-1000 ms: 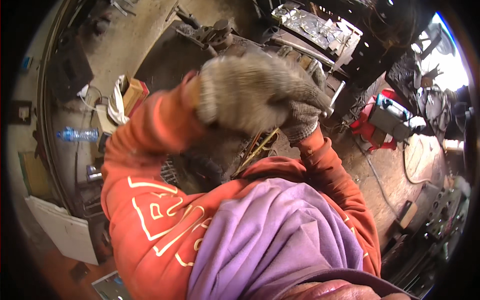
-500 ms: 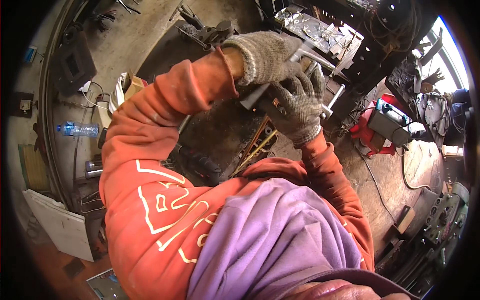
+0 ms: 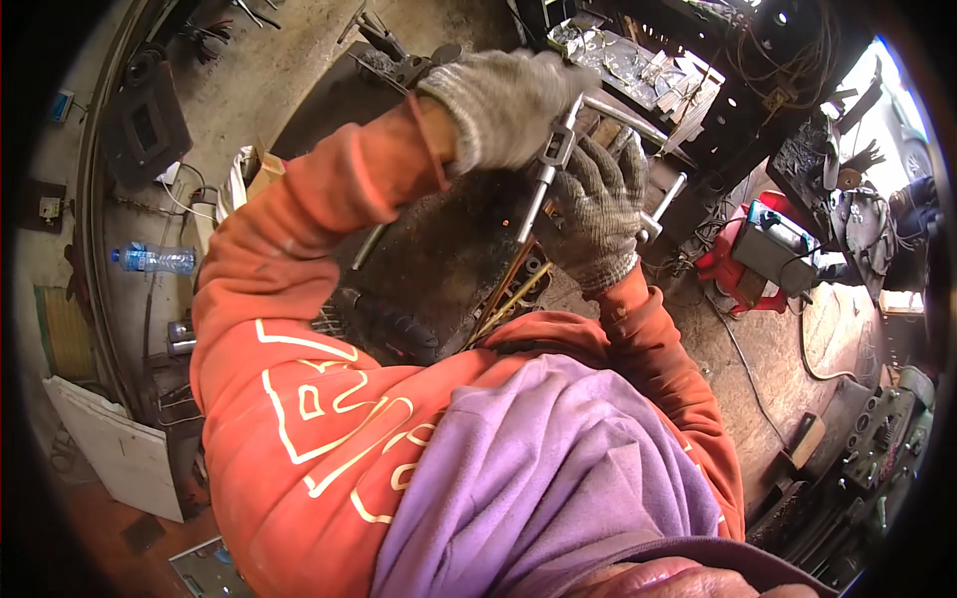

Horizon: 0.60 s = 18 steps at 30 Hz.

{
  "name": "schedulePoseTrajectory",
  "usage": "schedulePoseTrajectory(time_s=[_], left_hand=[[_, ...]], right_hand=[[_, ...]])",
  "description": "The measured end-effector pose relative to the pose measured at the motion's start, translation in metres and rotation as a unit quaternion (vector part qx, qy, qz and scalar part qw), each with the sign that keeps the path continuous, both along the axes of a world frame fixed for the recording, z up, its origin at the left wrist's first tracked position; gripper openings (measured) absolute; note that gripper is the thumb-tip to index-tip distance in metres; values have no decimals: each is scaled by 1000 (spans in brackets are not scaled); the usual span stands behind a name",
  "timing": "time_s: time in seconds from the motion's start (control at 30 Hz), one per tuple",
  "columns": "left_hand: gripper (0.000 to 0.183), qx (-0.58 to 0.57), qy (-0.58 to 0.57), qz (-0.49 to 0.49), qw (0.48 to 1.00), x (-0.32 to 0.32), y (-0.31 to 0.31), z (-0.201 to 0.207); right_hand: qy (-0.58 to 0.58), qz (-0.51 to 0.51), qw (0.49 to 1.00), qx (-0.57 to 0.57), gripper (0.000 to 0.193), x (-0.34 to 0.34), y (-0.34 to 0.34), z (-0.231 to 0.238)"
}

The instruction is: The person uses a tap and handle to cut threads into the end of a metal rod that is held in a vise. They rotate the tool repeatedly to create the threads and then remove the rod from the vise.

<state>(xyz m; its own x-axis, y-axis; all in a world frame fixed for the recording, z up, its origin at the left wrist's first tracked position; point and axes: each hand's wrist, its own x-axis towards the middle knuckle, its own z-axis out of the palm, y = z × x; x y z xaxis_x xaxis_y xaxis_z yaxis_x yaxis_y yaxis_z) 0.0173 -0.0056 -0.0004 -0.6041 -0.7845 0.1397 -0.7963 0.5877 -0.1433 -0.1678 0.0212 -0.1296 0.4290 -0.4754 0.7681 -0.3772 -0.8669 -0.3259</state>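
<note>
My left hand (image 3: 498,108), in a grey knit glove, is smeared by motion near the upper end of a metal tap wrench (image 3: 555,151). Its fingers are too blurred to show whether they touch the wrench. The wrench has a slotted middle and a straight bar handle slanting down toward me. My right hand (image 3: 604,211), gloved too, lies just right of the wrench with its fingers stretched out and a little apart. What lies under that palm is hidden. A steel T-shaped handle (image 3: 663,207) sticks out beyond the right wrist, and a metal rod (image 3: 626,118) runs above the fingertips.
A metal plate with scraps (image 3: 638,68) lies at the far side. To the right, a grey machine (image 3: 773,254) rests on a red stool (image 3: 720,261), with cables on the floor. At left lie a plastic bottle (image 3: 158,259) and a white board (image 3: 115,448). A tool tray (image 3: 513,294) sits near my body.
My left hand has moved left and up, away from the right hand. The wrench now shows in a steeper slant between them. My right hand has stayed almost in place.
</note>
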Motion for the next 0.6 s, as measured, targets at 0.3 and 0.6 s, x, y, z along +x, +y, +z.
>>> schedulePoseTrajectory(time_s=[0.3, 0.6], left_hand=[[41, 152, 53, 156, 975, -17, 18, 6], [29, 122, -37, 88, 988, -38, 18, 28]], right_hand=[[44, 5, 999, 9, 48, -6, 4, -7], [-13, -8, 998, 53, 46, -2, -3, -18]])
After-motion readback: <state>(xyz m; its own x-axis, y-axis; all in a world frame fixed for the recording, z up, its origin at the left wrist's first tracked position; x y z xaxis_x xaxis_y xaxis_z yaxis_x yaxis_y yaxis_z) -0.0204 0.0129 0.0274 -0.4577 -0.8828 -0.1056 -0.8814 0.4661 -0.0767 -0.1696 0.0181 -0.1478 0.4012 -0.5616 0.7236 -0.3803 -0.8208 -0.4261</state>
